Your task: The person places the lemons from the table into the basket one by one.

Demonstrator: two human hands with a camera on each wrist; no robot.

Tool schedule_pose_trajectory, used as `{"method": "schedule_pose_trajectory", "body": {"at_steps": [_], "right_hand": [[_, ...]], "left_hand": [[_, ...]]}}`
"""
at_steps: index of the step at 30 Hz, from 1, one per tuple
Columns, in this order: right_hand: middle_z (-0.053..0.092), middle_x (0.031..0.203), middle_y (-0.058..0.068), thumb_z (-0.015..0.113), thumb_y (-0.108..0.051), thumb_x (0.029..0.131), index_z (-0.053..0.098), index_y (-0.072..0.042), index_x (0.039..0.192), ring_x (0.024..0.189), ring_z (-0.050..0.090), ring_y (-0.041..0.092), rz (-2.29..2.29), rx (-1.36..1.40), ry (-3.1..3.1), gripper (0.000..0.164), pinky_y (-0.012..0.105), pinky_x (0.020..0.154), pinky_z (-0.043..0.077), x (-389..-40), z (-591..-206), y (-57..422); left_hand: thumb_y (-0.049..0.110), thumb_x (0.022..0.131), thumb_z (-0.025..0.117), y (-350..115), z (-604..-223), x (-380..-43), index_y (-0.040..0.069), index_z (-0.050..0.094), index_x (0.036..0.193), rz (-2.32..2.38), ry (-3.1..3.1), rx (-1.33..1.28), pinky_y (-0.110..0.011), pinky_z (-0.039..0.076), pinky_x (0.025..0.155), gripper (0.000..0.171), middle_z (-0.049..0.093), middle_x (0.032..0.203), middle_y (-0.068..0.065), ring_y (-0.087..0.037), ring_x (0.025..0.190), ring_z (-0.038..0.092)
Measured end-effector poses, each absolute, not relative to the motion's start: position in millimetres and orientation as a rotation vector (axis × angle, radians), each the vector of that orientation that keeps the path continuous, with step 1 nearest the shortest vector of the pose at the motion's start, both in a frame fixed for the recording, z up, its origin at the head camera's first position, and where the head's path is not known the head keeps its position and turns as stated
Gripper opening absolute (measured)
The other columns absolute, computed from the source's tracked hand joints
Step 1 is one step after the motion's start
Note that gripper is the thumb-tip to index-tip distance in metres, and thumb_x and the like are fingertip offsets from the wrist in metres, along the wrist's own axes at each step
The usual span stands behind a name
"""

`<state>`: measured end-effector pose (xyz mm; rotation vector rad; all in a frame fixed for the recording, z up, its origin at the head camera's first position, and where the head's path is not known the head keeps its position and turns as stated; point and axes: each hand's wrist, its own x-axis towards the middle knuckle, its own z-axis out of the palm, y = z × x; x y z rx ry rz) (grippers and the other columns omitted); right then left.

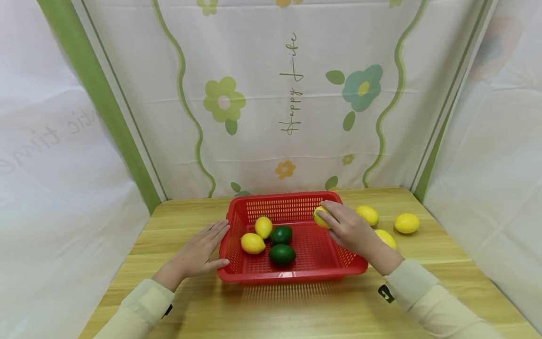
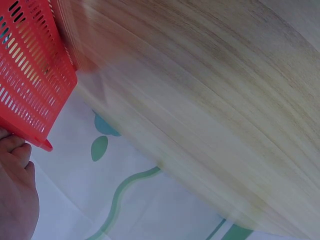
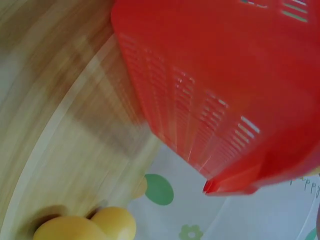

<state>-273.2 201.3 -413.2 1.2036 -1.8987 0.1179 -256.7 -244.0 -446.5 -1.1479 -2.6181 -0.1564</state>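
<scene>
A red plastic basket [image 1: 292,275] with slotted walls stands on the table. Inside it, towards the left, lie two yellow lemons [image 1: 252,243] and two dark green fruits [image 1: 282,254] that look like avocados. My right hand [image 1: 349,228] grips another lemon [image 1: 322,217] over the basket's right part, with fingers curled over it. At the basket's left end my left hand [image 1: 199,249] rests against the rim, fingers extended and thumb spread. The left wrist view shows those fingertips at the rim of the basket [image 2: 30,65]. In the right wrist view the held lemon is hidden.
Right of the basket, three lemons [image 1: 407,223] lie on the wooden table [image 1: 190,306], one partly behind my right wrist. A patterned white curtain [image 1: 262,141] hangs behind the table, with white sheets at both sides.
</scene>
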Motion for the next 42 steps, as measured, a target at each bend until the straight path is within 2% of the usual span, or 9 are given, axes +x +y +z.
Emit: {"method": "schedule_pose_trajectory", "body": {"at_steps": [5,8,11,15,36,42], "right_hand": [[0.058,0.122,0.026,0.037,-0.018,0.100,0.059,0.003,0.122,0.110,0.059,0.038,0.112,1.227,-1.938,0.038,0.049,0.085,0.054,-273.8,-414.0,193.5],[0.057,0.124,0.026,0.051,-0.011,0.093,0.058,0.003,0.124,0.111,0.058,0.039,0.101,1.246,-1.970,0.034,0.049,0.088,0.052,-273.7,-414.5,189.5],[0.056,0.126,0.025,0.069,-0.007,0.080,0.057,0.002,0.125,0.112,0.058,0.039,0.081,1.251,-2.005,0.048,0.048,0.091,0.051,-272.9,-414.4,185.6],[0.056,0.127,0.024,0.080,-0.005,0.069,0.056,0.002,0.125,0.113,0.057,0.038,0.063,1.250,-2.040,0.061,0.048,0.093,0.050,-271.8,-414.5,180.5],[0.058,0.112,0.014,0.083,-0.007,0.070,0.058,-0.003,0.117,0.099,0.059,0.027,0.065,1.310,-2.253,0.053,0.038,0.089,0.053,-276.5,-424.0,162.8],[0.060,0.115,0.017,0.083,-0.008,0.072,0.058,-0.001,0.118,0.103,0.059,0.029,0.055,1.316,-2.312,0.053,0.039,0.091,0.052,-275.0,-423.1,159.4]], "left_hand": [[0.050,0.090,0.060,-244.1,-446.6,-256.3,-0.005,0.033,0.148,-0.169,-2.622,-1.147,-0.048,0.024,0.114,0.085,0.030,0.154,-0.019,-0.032,0.142,0.028],[0.051,0.090,0.059,-243.9,-446.4,-256.0,-0.005,0.033,0.148,-0.170,-2.620,-1.149,-0.048,0.024,0.114,0.085,0.030,0.154,-0.019,-0.032,0.142,0.028],[0.052,0.091,0.058,-243.7,-446.3,-255.8,-0.005,0.033,0.148,-0.168,-2.618,-1.150,-0.048,0.025,0.114,0.085,0.031,0.154,-0.019,-0.032,0.142,0.028],[0.053,0.091,0.058,-243.4,-446.2,-255.5,-0.005,0.033,0.148,-0.169,-2.620,-1.149,-0.048,0.024,0.114,0.085,0.030,0.154,-0.019,-0.032,0.142,0.028],[0.052,0.091,0.057,-243.7,-446.9,-256.6,-0.005,0.032,0.148,-0.164,-2.629,-1.147,-0.047,0.024,0.114,0.084,0.029,0.155,-0.019,-0.032,0.142,0.028],[0.052,0.091,0.057,-243.9,-447.1,-256.7,-0.006,0.034,0.147,-0.149,-2.616,-1.151,-0.047,0.025,0.114,0.084,0.030,0.154,-0.019,-0.033,0.141,0.029]]}}
